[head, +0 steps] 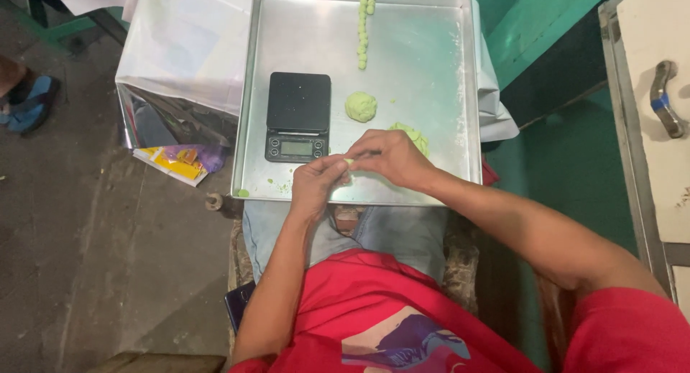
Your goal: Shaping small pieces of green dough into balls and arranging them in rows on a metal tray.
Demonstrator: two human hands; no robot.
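My left hand (316, 182) and my right hand (392, 157) meet over the near edge of a large metal tray (431, 93), pinching a small piece of green dough (348, 161) between their fingertips. A green dough ball (361, 106) lies on the tray just beyond my hands. A bigger lump of green dough (411, 132) sits partly hidden behind my right hand. A row of several small green dough balls (364, 28) runs along the far part of the tray. A black digital scale (297, 116) stands on the tray's left side.
A white plastic sheet (187, 42) covers a surface left of the tray, with colourful packets (183, 161) below it on the dark floor. A white cabinet with a metal handle (665, 96) stands at the right. A blue sandal (29, 103) shows at far left.
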